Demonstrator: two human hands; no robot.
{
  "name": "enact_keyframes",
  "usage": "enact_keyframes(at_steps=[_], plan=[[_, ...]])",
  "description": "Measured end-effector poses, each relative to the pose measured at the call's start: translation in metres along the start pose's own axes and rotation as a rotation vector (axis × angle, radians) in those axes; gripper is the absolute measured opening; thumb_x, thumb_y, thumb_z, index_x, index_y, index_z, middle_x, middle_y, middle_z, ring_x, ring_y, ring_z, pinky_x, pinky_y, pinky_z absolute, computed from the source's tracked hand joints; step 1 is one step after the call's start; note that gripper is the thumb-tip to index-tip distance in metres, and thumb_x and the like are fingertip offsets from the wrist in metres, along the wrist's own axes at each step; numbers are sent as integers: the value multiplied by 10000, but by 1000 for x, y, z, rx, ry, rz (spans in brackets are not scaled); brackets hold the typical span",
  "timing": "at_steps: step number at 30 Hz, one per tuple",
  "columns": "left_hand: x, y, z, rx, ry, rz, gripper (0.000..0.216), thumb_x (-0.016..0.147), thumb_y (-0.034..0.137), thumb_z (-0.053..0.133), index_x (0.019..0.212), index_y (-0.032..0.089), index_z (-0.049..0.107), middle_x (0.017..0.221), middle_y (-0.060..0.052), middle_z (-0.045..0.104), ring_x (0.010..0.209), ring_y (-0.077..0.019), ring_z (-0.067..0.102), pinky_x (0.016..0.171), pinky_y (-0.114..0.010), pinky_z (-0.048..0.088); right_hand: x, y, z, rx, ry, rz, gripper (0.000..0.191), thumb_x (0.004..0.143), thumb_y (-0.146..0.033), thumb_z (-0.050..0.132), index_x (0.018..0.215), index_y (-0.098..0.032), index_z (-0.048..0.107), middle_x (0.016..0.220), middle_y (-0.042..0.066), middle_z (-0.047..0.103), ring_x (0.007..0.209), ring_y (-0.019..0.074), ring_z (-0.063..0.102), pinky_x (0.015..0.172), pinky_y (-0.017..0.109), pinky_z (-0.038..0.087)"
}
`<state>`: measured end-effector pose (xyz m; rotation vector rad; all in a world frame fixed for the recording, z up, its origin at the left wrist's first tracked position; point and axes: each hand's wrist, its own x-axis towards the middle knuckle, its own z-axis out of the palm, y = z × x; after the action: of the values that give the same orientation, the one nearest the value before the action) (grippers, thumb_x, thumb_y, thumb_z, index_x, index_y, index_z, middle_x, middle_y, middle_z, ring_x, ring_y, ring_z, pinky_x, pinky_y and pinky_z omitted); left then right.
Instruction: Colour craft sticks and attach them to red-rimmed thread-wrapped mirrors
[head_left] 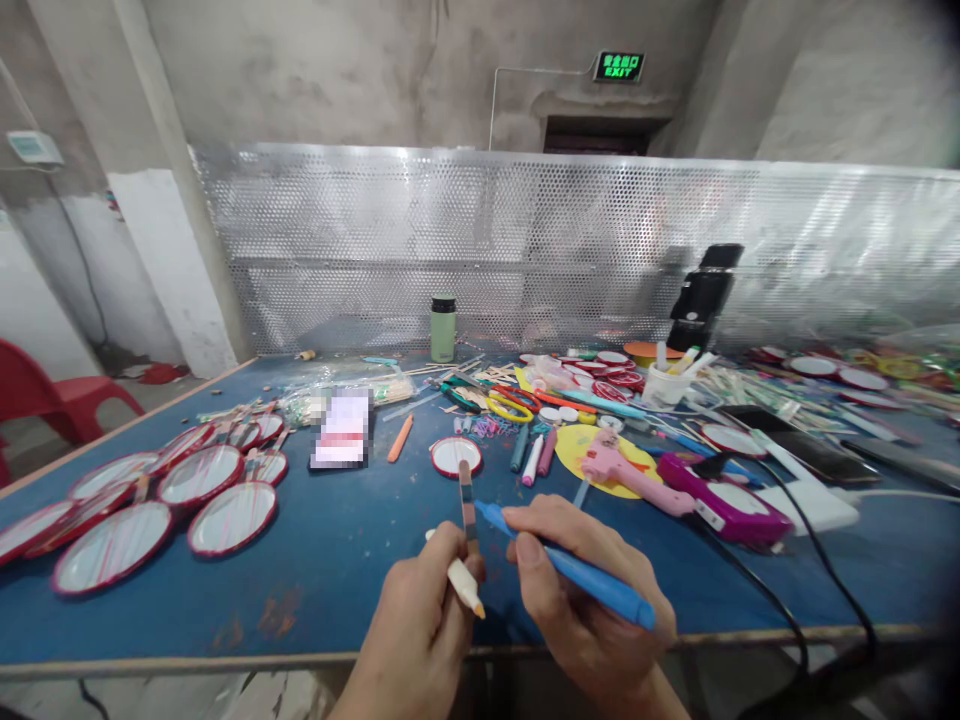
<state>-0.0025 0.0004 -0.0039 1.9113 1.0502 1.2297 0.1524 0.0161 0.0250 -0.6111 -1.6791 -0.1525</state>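
Observation:
My left hand is closed around the lower end of a striped craft stick, whose far end overlaps a small round white disc with a red rim. Between the same fingers sits a white marker, its orange tip pointing toward me. My right hand grips a blue marker like a pen. Its front end is beside the stick, and I cannot tell whether it touches. Beyond the hands lie teal, white and pink markers and an orange marker.
Several red-rimmed discs on sticks are piled at left, near a phone. A pink glue gun rests on a yellow disc. Right of it are a purple device and black cables. A green bottle stands by the perforated screen.

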Motion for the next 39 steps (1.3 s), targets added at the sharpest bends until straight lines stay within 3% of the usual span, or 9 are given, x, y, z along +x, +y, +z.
enact_keyframes(at_steps=[7, 15, 22, 39], plan=[[-1, 0, 0, 0, -19, -30, 268, 1008, 320, 340, 753, 239, 356, 638, 63, 403, 579, -123, 321, 555, -241, 272, -4, 2, 2, -39, 47, 5, 224, 836, -63, 614, 995, -210, 670, 841, -4, 752, 684, 119, 721, 731, 234, 598], [-2, 0, 0, 11, -35, -36, 235, 1005, 295, 343, 777, 239, 356, 661, 66, 378, 594, -125, 313, 562, -242, 267, 5, -1, 3, 12, -1, -15, 208, 842, -57, 594, 982, -199, 656, 817, -16, 745, 617, 88, 704, 662, 193, 583], [-2, -2, 0, 15, -38, -27, 252, 1007, 306, 342, 763, 244, 334, 651, 69, 379, 589, -126, 307, 558, -243, 265, -1, 1, 3, 2, 50, 21, 224, 845, -57, 607, 1003, -204, 667, 846, -7, 744, 692, 115, 730, 728, 224, 597], [1, -3, 0, 25, -43, -10, 231, 997, 265, 350, 768, 248, 328, 636, 81, 369, 570, -120, 314, 543, -243, 252, 4, -1, 6, 27, 24, -6, 227, 848, -49, 596, 1013, -190, 663, 825, -12, 733, 649, 92, 711, 683, 198, 585]])
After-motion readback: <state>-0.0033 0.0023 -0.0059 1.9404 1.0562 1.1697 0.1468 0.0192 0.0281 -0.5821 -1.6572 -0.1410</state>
